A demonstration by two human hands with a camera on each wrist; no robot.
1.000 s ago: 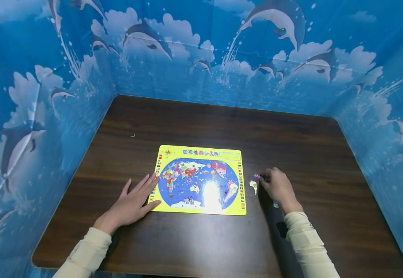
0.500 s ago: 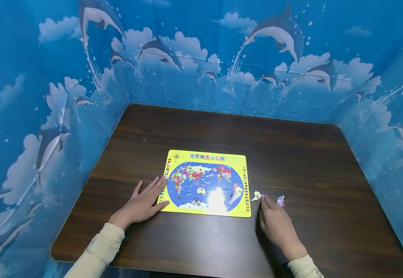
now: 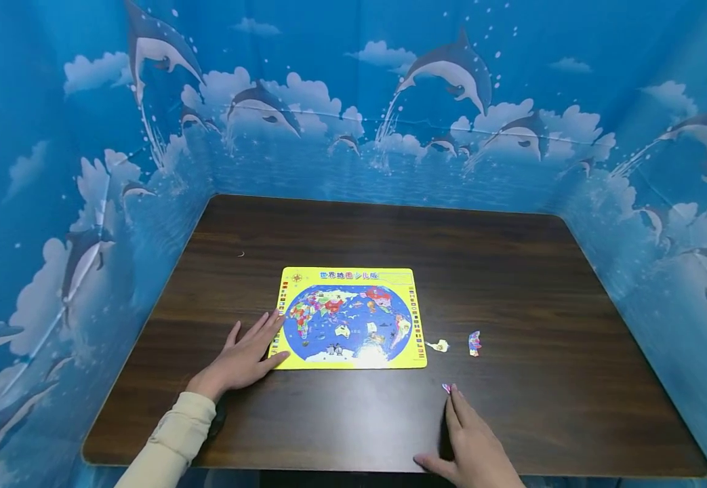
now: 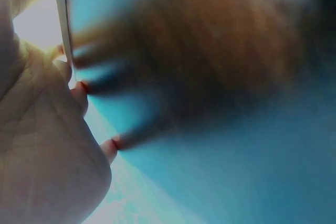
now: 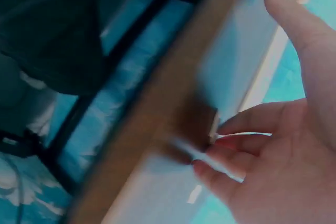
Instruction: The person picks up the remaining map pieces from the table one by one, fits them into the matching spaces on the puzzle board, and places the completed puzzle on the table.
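Note:
My left hand (image 3: 240,359) lies with spread fingers on the left edge of a yellow-bordered world map puzzle board (image 3: 346,272). Near the table's front edge, my right hand (image 3: 475,444) has its fingers extended and its thumb held apart. Its fingertips touch a small pink-and-blue puzzle piece (image 3: 447,388) flat on the tabletop; in the right wrist view the piece (image 5: 214,124) shows as a thin edge at the fingers. A whitish-yellow puzzle piece (image 3: 438,346) lies right beside the board's lower right edge. Farther right is a pink, blue and purple puzzle piece (image 3: 474,343).
The dark brown wooden table (image 3: 512,271) has rounded corners. Around it hangs a blue curtain (image 3: 304,163) printed with dolphins. A tiny pale curved scrap (image 3: 240,254) lies on the table's left side. Light glares off the board's lower part.
My right hand has come from beside the board toward the front edge, bringing the small piece along. The whitish-yellow piece has turned and shifted nearer the board. My left hand stays on the board.

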